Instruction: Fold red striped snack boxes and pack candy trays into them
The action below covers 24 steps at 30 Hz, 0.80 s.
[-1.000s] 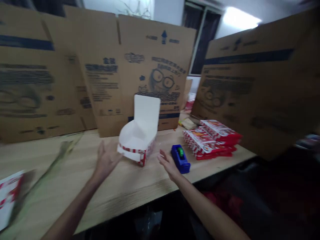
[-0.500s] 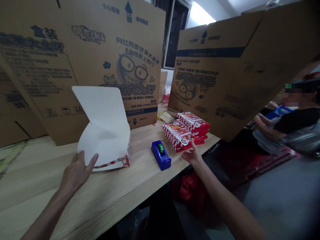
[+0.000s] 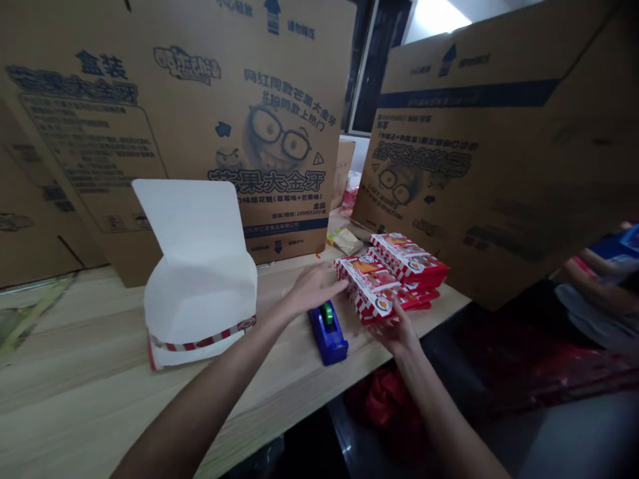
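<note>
A stack of flat red-and-white packets (image 3: pixel 394 276) lies on the wooden table (image 3: pixel 100 399) near its right end. My left hand (image 3: pixel 312 287) reaches across with fingers stretched out, its fingertips touching the left end of the stack. My right hand (image 3: pixel 399 329) is at the stack's near edge, fingers against the lowest packets; whether it grips them is hard to see. A blue tape dispenser (image 3: pixel 327 330) with a green roll sits just below my left hand. An open white carton (image 3: pixel 197 286) with a red-striped band stands to the left, lid flap up.
Large brown printed cardboard boxes (image 3: pixel 210 126) stand along the back of the table, and another big one (image 3: pixel 494 153) at the right. A small yellowish packet (image 3: pixel 344 241) lies behind the stack. Another person's arms (image 3: pixel 599 279) show at the far right edge.
My left hand has left the white carton and crossed right to the packet stack. My right hand has closed in on the stack's near edge. The view shifted slightly.
</note>
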Motion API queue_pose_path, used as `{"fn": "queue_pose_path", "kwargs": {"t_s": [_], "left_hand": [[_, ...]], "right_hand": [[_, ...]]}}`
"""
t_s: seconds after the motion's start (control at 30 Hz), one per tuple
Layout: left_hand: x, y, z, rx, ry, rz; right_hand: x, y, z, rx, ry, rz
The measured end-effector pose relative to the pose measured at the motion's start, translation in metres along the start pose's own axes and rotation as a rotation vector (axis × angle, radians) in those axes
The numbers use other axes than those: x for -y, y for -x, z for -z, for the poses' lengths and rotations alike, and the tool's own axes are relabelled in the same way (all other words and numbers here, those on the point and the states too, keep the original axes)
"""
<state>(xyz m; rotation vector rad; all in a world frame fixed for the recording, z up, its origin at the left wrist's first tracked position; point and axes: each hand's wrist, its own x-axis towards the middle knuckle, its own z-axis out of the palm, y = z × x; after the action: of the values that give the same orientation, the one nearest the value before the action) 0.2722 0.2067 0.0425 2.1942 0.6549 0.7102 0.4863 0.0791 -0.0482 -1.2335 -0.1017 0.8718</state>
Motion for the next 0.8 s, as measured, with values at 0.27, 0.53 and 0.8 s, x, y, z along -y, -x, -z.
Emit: {"fn": "queue_pose_path", "kwargs": {"t_s": [0.27, 0.53, 0.8], "left_hand": [[0.050, -0.186, -0.064, 0.237, 0.332, 0.246], [0.086, -0.222, -0.094, 0.557, 0.347, 0.385], [0.086, -0.188, -0.082, 0.594, 0.372, 0.444]], "right_hand": [[0.001, -0.001, 0.012, 0.005, -0.147, -0.118], [0.000, -0.014, 0.026, 0.087, -0.150, -0.090], [0.006, -0.012, 0.027, 0.042, -0.061, -0.042]]}}
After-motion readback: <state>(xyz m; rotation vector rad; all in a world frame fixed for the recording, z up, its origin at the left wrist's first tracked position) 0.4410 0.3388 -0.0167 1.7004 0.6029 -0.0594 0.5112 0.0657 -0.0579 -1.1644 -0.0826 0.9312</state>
